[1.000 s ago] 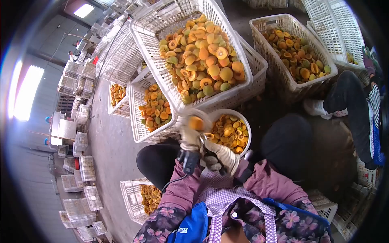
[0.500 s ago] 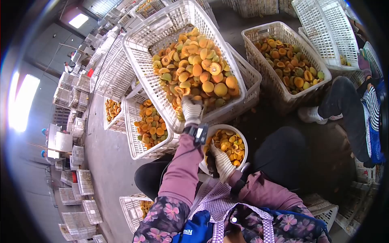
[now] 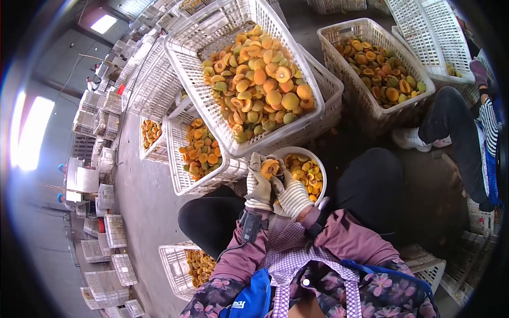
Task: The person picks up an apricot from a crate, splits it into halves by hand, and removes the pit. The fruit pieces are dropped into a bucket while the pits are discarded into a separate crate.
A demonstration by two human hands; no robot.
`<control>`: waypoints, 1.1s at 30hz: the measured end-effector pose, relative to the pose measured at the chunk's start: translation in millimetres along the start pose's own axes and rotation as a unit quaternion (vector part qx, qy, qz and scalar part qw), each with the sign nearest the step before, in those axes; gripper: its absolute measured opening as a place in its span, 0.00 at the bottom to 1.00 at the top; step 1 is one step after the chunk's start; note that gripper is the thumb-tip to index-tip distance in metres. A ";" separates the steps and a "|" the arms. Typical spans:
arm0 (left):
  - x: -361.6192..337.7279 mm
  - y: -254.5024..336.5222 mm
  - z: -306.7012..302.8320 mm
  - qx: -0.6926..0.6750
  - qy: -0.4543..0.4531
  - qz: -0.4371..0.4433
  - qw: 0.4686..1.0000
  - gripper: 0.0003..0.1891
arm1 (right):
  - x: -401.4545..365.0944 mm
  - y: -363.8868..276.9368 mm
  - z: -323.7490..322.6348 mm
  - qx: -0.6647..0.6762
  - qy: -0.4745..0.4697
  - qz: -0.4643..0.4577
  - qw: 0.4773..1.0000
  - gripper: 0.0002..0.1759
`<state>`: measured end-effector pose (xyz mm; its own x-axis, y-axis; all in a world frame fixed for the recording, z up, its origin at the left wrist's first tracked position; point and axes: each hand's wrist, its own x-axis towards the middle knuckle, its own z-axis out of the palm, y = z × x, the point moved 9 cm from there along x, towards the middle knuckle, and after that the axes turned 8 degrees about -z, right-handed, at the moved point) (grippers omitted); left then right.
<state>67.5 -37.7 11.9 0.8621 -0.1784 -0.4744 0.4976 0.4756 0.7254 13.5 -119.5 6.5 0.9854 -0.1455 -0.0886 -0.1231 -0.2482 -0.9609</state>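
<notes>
My left hand (image 3: 258, 185), in a pale work glove, is closed around an orange apricot half (image 3: 270, 168), its cut face showing. My right hand (image 3: 295, 197), in a striped glove, has its fingers curled close to that fruit. Something dark shows by the right fingers, too small and shaded to name. Right beside my right hand stands a round white bucket (image 3: 322, 186) with yellow-orange fruit pieces in it. Above both hands, a large white slatted crate (image 3: 186, 91) holds a heap of apricot halves (image 3: 260, 79), tilted towards me on another crate.
More fruit crates stand at left (image 3: 177, 168), lower left (image 3: 170, 271) and upper right (image 3: 374, 103). A co-worker's dark-trousered leg (image 3: 453, 130) is at the right. Stacked crates (image 3: 101, 114) line the far-left floor. My knees flank the bucket.
My left hand has come down out of the large crate and now holds an apricot half in front of me. My right hand has moved slightly, meeting the left beside the bucket.
</notes>
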 end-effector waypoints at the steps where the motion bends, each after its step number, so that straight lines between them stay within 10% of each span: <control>1: 2.0 -1.9 -2.6 0.021 0.002 -0.024 0.999 0.21 | -1.3 1.2 -0.5 0.002 -0.010 0.016 1.000 0.24; 5: 5.2 -8.8 -5.6 0.072 -0.039 -0.007 0.997 0.21 | -0.1 17.3 8.1 0.019 -0.009 0.004 1.000 0.24; 7: 6.4 -8.5 -7.0 0.080 -0.048 0.031 0.995 0.21 | -5.6 -10.2 18.4 -0.153 -0.027 -0.251 0.955 0.25; 11: -7.9 0.0 11.2 0.028 -0.038 -0.011 0.999 0.20 | -3.6 5.2 10.2 0.021 -0.044 -0.003 0.999 0.25; 33: -18.1 7.0 16.1 -0.027 -0.084 0.021 0.996 0.15 | -14.2 -16.9 -5.0 -0.037 -0.026 -0.027 0.999 0.27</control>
<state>56.9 -45.0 33.7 0.8879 -0.2976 -0.3507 0.4592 0.5297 0.7131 1.0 -118.1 25.4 0.9954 -0.0799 -0.0532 -0.0764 -0.3242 -0.9429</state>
